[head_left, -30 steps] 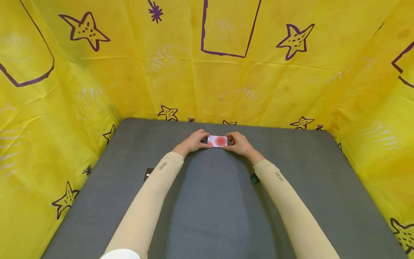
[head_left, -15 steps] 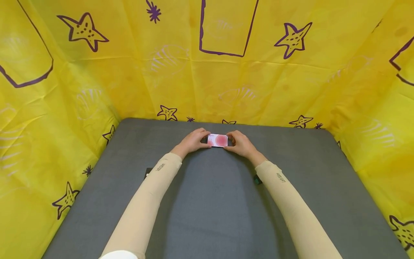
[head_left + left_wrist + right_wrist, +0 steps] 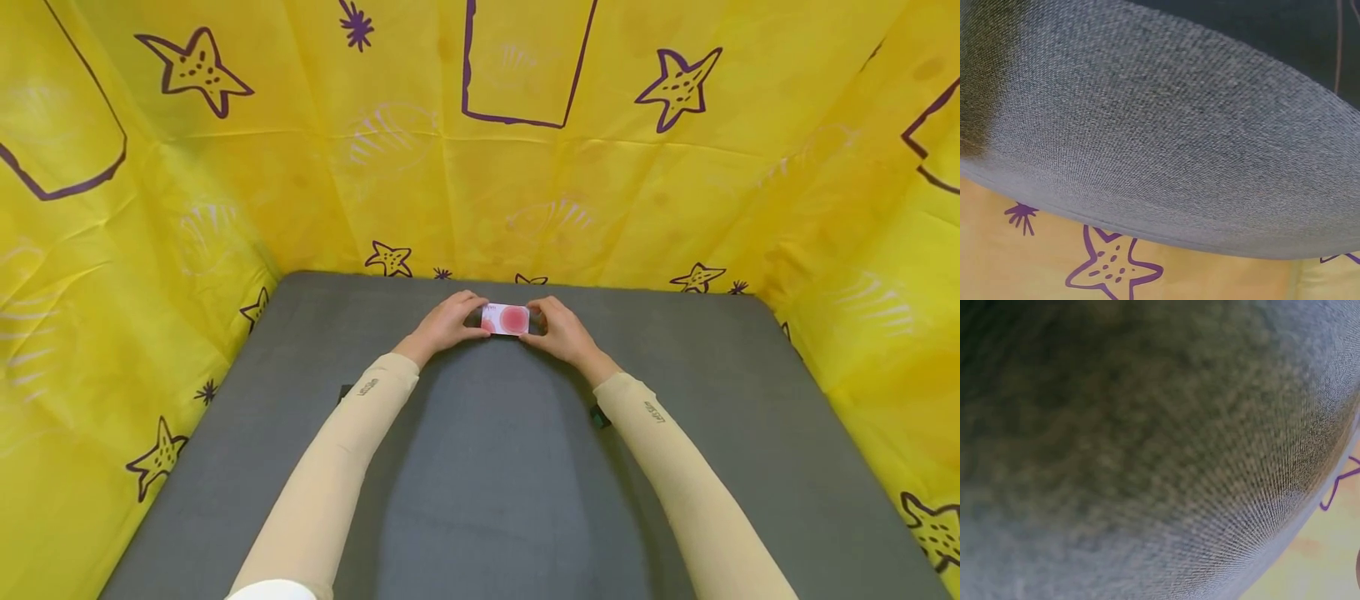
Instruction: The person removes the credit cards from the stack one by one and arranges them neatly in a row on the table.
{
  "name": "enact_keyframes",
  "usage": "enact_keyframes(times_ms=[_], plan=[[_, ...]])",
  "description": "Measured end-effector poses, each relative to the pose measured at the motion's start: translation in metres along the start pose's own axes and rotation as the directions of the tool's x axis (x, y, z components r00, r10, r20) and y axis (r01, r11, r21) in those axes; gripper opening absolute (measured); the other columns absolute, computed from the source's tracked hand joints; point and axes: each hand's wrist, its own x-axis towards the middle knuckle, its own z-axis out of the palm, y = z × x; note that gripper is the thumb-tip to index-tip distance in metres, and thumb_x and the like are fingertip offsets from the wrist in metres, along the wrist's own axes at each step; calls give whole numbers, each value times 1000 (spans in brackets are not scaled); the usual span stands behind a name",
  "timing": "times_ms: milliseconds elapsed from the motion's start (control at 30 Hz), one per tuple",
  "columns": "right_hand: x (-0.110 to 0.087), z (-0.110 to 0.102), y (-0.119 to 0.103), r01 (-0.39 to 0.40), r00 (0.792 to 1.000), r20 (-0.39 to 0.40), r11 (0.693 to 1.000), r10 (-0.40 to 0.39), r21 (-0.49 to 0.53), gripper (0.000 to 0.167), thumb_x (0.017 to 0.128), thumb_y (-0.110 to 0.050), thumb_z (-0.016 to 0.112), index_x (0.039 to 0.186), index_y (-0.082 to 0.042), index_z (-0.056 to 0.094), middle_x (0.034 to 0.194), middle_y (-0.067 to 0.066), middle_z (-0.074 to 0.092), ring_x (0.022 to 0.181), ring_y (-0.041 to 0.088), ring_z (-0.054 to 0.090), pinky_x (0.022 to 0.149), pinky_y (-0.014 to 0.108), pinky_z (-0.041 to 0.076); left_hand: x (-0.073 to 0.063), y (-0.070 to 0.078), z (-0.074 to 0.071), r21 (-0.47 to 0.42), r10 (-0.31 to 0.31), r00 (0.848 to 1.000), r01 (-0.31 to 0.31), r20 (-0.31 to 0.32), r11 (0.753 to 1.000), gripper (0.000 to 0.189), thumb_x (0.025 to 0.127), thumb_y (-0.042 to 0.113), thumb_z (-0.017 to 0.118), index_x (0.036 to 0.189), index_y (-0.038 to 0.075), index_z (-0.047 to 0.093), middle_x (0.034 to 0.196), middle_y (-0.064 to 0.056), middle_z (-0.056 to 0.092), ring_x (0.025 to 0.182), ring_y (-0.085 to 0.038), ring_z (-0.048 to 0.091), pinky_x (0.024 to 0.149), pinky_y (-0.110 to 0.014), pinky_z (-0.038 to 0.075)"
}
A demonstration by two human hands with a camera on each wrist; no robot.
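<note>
A small white rectangular item (image 3: pixel 506 319) with reddish-pink circles and tiny lettering on its face is held lengthwise between both hands near the far side of the grey table. I cannot tell whether it is a box or a phone. At its left end, my left hand (image 3: pixel 444 323) pinches it, thumb at the near edge and fingers at the far edge. My right hand (image 3: pixel 564 332) grips the right end in the same way. Whether its underside touches the table cannot be told. Neither wrist view shows the item.
Grey fabric covers the table (image 3: pixel 487 467). A yellow cloth (image 3: pixel 420 183) with purple starfish drawings stands around the back and sides. Dark wrist devices show partly under the left sleeve (image 3: pixel 345 475) and the right sleeve (image 3: pixel 675 467).
Both hands and the white item have shifted slightly upward in the head view, toward the back cloth. Both hands keep hold of it.
</note>
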Motion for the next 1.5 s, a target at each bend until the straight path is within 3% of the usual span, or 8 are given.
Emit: enact_keyframes(times_ms=[233,700,933,1300,1500], plan=[[-1,-1,-1,20,1000,-15,1000,-20,10,56,77,-27,85,120,-3,58,103,13,56,90,27,54,79,37,48,-2,1,-4,-9,-30,999,30,17,1000,60,83,36,78,131,6,59,118,-9,58,108,-22,54,99,-37,44],[-7,-2,-12,70,998,-12,996,-69,63,54,74,-23,86,118,-3,60,102,15,58,86,28,55,76,36,50,-15,4,-16,-52,-25,999,27,48,998,60,81,37,80,129,6,61,117,-8,60,108,-23,55,99,-38,44],[-14,2,-21,61,997,32,995,-64,82,53,75,-27,86,117,-6,62,101,15,59,87,28,56,76,36,50,-29,6,-20,-109,-22,997,30,69,994,59,79,34,82,126,4,63,112,-8,61,102,-22,57,94,-38,46],[-21,11,-39,58,995,79,994,-65,88,54,74,-32,86,116,-7,63,98,8,60,82,18,54,74,31,50,-55,4,-25,-135,-25,994,39,104,990,58,78,36,83,123,4,65,110,-8,62,100,-21,57,91,-37,48],[-25,15,-52,60,992,102,992,-72,115,53,74,-35,85,116,-9,64,95,8,59,81,17,54,72,30,50,-74,4,-29,-159,-6,996,21,91,987,56,77,36,84,119,5,67,106,-5,62,97,-20,58,89,-38,48]])
